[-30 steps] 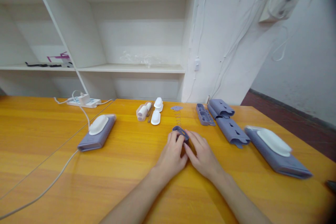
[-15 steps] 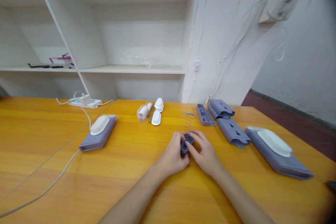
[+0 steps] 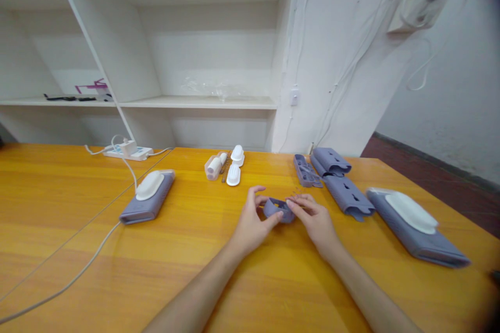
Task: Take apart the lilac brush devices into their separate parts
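My left hand [image 3: 253,218] is closed around a small purple-grey plastic housing [image 3: 278,210], held just above the table with its hollow side showing. The thumb presses its near wall and the fingers curl behind it. At the housing's right end, my right hand [image 3: 312,217] has thumb and fingertips pinched together. A thin coppery wavy wire [image 3: 297,192] shows just beyond these fingertips and seems held by them; its lower end is hidden. Behind the right hand lies a purple-grey compartmented tray [image 3: 304,170]. Beside it sit two purple-grey slotted covers [image 3: 346,195].
A white-topped purple device [image 3: 416,223] lies at right, a similar device [image 3: 148,197] at left with a cable [image 3: 89,260]. Farther back are white oval shells [image 3: 234,174], a clear box with white cylinders [image 3: 213,167] and a power strip [image 3: 136,153]. Shelves stand behind.
The housing has been turned so its long side faces me. My right hand has shifted slightly right. The wavy wire behind the hands has moved right, to the right fingertips.
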